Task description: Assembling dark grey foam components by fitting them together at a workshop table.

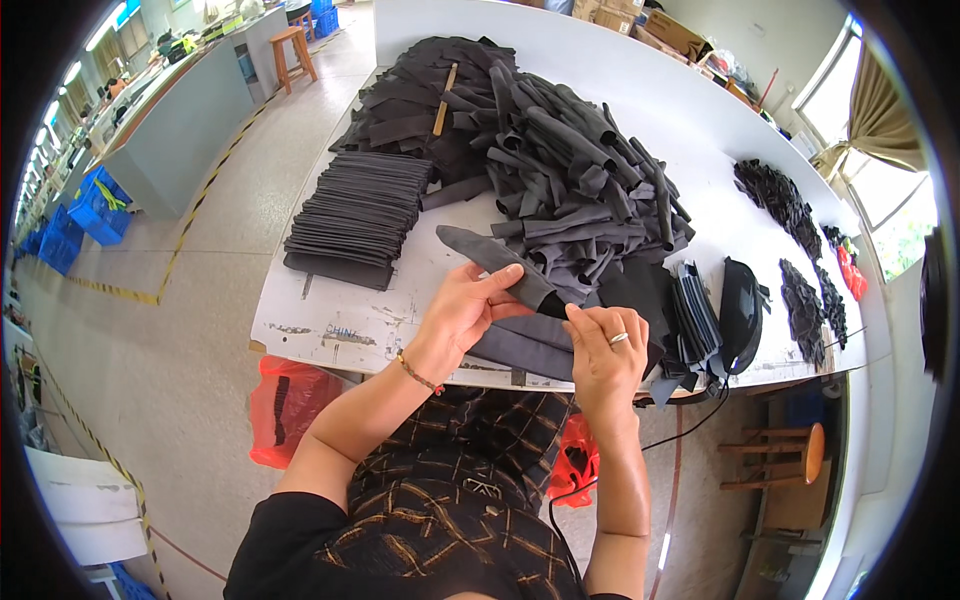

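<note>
My left hand (468,308) grips a dark grey fabric tube (492,256), its thumb on top and the rounded end pointing away to the left. At the near, open end, my right hand (606,352) pinches a black strip (554,306) that shows at the tube's mouth; its inner end is hidden. Below the hands, flat grey fabric pieces (522,344) lie along the table's front edge. Past the tube rises a big heap of similar loose tubes (585,175). To its left sits a neat row of flattened dark pieces (352,212).
A wooden stick (446,98) lies on dark fabric at the back of the white table (320,318). Right of my hands stand stacked dark pieces (696,312) and a black rounded object (741,315). A cord (690,430) hangs nearby. Red bags (290,408) are below the edge.
</note>
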Available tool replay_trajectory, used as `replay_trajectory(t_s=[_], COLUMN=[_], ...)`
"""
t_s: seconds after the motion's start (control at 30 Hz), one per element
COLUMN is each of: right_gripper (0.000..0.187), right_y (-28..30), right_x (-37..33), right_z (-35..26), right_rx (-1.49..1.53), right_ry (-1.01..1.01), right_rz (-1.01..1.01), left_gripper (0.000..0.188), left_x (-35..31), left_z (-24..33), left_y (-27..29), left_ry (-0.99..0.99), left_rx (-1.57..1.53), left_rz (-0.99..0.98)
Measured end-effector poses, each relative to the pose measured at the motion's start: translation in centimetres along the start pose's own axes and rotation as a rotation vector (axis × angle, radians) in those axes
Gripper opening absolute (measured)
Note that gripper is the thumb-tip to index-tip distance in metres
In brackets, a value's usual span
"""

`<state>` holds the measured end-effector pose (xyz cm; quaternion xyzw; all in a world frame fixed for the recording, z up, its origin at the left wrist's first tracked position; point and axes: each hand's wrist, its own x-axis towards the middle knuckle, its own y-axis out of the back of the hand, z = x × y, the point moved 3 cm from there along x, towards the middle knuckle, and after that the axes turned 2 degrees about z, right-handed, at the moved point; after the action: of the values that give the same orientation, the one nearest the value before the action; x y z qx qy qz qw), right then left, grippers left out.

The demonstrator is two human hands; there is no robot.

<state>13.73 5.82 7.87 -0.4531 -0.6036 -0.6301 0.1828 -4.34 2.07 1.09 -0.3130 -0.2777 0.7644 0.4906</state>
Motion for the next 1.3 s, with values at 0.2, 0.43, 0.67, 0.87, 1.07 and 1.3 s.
replay_trajectory(t_s=[0.2, 0.43, 0.67, 0.87, 1.07, 1.3], right_gripper=[0.034, 0.05, 0.038, 0.033, 0.026, 0.027], right_y=[-0.3, -2.8, -3.8, -3.4, -3.2, -2.9], right_x=[0.0, -1.1, -3.2, -2.2, -1.9, -3.4], right_z=[-1.0, -2.4, -2.6, -2.7, -2.3, -1.0], right_rx=[-0.151, 0.054, 0.204, 0.147, 0.263, 0.303], right_ry=[0.045, -0.141, -0.228, -0.211, -0.154, -0.296], right_rz=[0.033, 0.049, -0.027, -0.147, -0.099, -0.242], left_gripper=[0.026, 0.036, 0.031, 0.026, 0.03, 0.032], left_x=[-1.2, -2.6, -1.7, -1.7, -2.5, -1.6], left_z=[0.4, -0.9, -3.6, -2.4, -4.6, -2.6], left_y=[-1.7, -2.5, -2.4, -1.9, -2.9, -1.7], left_ry=[-0.198, -0.4, -0.216, -0.222, -0.209, -0.222], left_rx=[0.034, 0.036, -0.076, -0.121, -0.132, -0.155], left_rz=[0.019, -0.13, -0.327, -0.204, -0.245, -0.177])
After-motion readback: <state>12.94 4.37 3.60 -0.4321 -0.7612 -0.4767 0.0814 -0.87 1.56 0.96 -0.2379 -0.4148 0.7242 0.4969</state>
